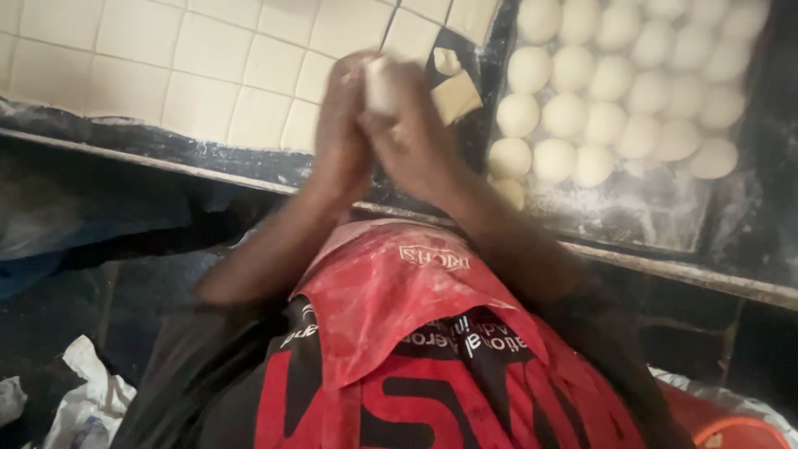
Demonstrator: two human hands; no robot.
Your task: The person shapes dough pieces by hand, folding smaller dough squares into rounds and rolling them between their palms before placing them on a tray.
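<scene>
You're pressing both palms together w/ a small pale lump of dough (381,83) squeezed btwn them, held up over the edge of the cream-tiled countertop (166,66). Your left hand (342,125) is lying flat against the dough from the left side, fingers stretched upward and mostly straight, not curled. Your right hand (424,137) is cupping the dough from the right, fingers bent partway round it, so it's closing on the lump rather than gripping tight. Only the top of the dough is showing above your fingertips; the rest is hidden btwn the palms.

Just past your right hand, two pale squarish cut pieces of dough (455,93) are sitting on the dark counter strip, near but apart from your hands. Further right, rows of round white dough balls (615,91) are resting on a dark flour-dusted board (640,212), packed close, many touching.

Below your forearms, a red flour-smeared apron (391,308) is covering your front. Crumpled white plastic (83,399) is lying at bottom left on the dark floor.
</scene>
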